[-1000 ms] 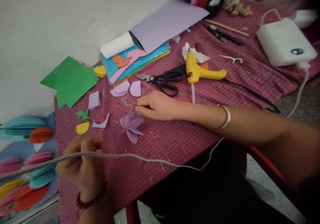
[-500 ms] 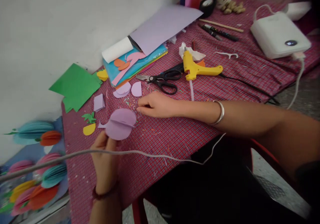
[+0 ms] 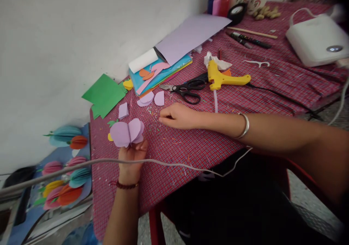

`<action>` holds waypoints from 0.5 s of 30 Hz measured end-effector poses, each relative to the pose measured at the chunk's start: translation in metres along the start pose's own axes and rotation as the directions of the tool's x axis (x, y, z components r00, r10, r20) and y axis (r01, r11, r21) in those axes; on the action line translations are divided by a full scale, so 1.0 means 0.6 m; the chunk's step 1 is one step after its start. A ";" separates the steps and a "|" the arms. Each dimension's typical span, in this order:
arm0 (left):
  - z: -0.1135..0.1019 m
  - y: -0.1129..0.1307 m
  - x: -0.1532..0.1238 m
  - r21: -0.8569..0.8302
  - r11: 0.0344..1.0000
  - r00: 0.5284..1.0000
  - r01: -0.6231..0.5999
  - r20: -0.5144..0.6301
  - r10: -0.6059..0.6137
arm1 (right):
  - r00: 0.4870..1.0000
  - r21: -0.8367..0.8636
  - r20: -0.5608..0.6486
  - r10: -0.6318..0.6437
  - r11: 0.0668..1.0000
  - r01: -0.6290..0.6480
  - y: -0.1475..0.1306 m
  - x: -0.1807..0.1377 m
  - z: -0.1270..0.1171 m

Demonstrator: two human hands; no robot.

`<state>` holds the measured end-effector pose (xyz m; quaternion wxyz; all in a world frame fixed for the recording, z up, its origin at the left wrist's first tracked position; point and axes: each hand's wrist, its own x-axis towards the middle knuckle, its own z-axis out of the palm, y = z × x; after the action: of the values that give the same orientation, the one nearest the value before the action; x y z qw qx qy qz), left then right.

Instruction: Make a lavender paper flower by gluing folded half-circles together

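Observation:
My left hand (image 3: 134, 154) holds a lilac folded-paper piece (image 3: 120, 133) from below. Its rounded leaves are fanned apart on both sides of an upright middle crease. My right hand (image 3: 176, 116) rests loosely curled on the checked tablecloth (image 3: 158, 179), with nothing visible at its fingertips. Paper scraps (image 3: 154, 115) are scattered beside those fingers. Lilac half-circles (image 3: 145, 98) and a small stack of lilac paper (image 3: 123, 110) lie beyond the hands. Black-handled scissors (image 3: 188, 90) lie partly open behind my right hand. A green paper cutout (image 3: 112, 122) is partly hidden behind the lilac piece.
A yellow glue gun (image 3: 218, 77) lies beyond my right forearm. Green sheets (image 3: 105, 94) and a large lilac sheet (image 3: 191, 37) lie by the wall. A white power bank (image 3: 319, 39) is at right. A pale cable (image 3: 109, 161) crosses the foreground. Finished paper ornaments (image 3: 69, 194) sit lower left.
My left hand has turned palm up, and the lilac piece has gone from a nearly flat disc to upright, spread leaves. The view has shifted left. My right hand stays in place on the table.

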<state>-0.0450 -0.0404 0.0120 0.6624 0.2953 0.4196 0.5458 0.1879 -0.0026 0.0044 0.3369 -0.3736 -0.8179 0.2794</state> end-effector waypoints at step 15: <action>0.010 -0.026 -0.006 0.337 0.933 0.992 -0.126 0.014 0.129 | 0.992 0.222 -0.079 -0.101 0.968 0.116 -0.014 -0.008 0.004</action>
<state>-0.0327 -0.0472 0.0022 0.5634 0.4286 0.4897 0.5090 0.1852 -0.0117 0.0071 0.4192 -0.2969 -0.7881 0.3390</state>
